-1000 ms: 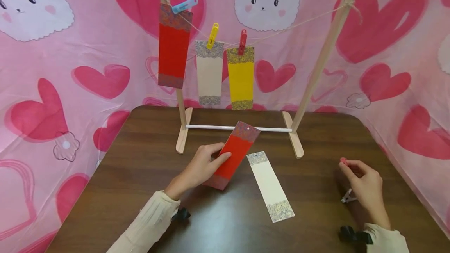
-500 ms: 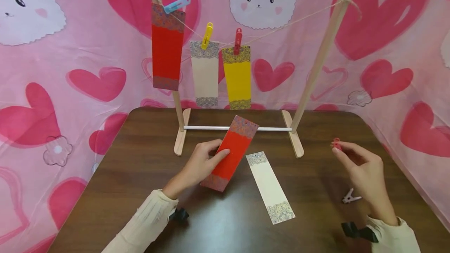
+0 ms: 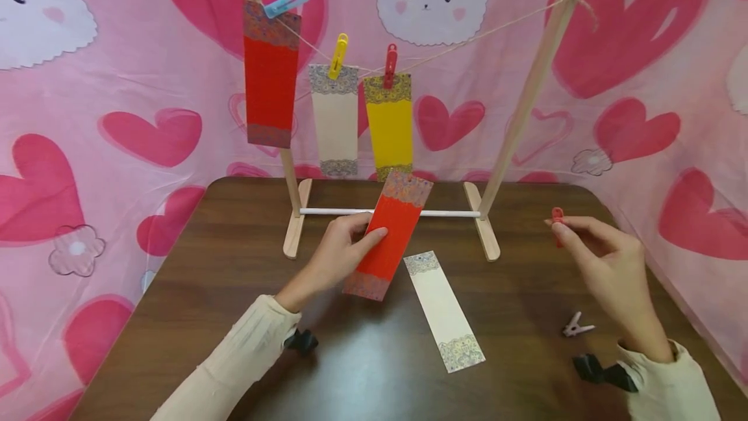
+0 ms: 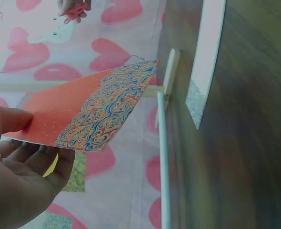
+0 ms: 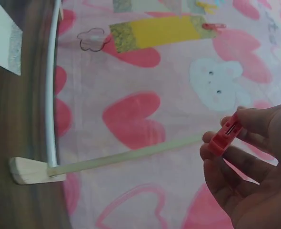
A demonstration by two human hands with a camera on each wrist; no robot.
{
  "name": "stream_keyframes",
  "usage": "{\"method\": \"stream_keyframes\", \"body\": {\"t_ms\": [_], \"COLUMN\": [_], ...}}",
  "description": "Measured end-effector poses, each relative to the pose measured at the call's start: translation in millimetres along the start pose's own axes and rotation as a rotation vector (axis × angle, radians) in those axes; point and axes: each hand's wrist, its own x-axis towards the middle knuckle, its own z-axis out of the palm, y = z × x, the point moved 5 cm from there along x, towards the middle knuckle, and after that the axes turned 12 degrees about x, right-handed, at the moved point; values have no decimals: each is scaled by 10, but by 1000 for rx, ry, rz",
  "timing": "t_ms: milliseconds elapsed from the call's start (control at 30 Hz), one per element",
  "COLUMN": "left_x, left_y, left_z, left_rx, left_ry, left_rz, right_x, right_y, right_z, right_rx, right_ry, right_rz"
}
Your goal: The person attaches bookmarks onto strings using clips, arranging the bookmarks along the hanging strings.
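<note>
My left hand [image 3: 336,249] holds a red card [image 3: 397,223] with patterned ends, thumb on its face and fingers behind. The card is raised and tilted, its top overlapping the stand's white rod in the head view. Between thumb and fingers, my right hand [image 3: 616,278] pinches a small red clothespin [image 5: 225,135] above the table's right side. A cream card [image 3: 443,310] with lacy ends lies flat on the table between the hands. Below the right hand's fingers, a pale clothespin [image 3: 576,325] rests on the wood.
A wooden stand carries a string [image 3: 497,28] between its posts. From it hang a red card [image 3: 271,86] under a blue clothespin [image 3: 287,2], a cream card [image 3: 336,122] under a yellow one, and a yellow card [image 3: 389,128] under a red one. Behind is a pink heart-patterned cloth [image 3: 447,122].
My right hand has risen from the tabletop with the red clothespin, leaving the pale one in plain sight. The left hand has lifted the red card slightly. The head view has shifted a little.
</note>
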Motion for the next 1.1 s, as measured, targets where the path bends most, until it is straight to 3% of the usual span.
{"method": "stream_keyframes", "body": {"t_ms": [233,400,600,867,1100], "left_x": [193,314,441,643,835], "left_y": [80,115,178,251,327], "left_z": [-29,-3,15,64,-3], "left_rx": [-106,-153,-193,-278,-346], "left_ry": [-17,-41,-43,-68,-55], "left_rz": [-24,-48,-52,-27,-35], "right_x": [205,284,389,546,790], "right_y": [-264,-467,-754,-761,-1127], "right_z": [79,174,302,284,449], "right_rx": [51,64,126,69,-16], "right_ry": [20,63,-5,-33,-39], "right_rz": [-153,-199,-258,-293,-326]}}
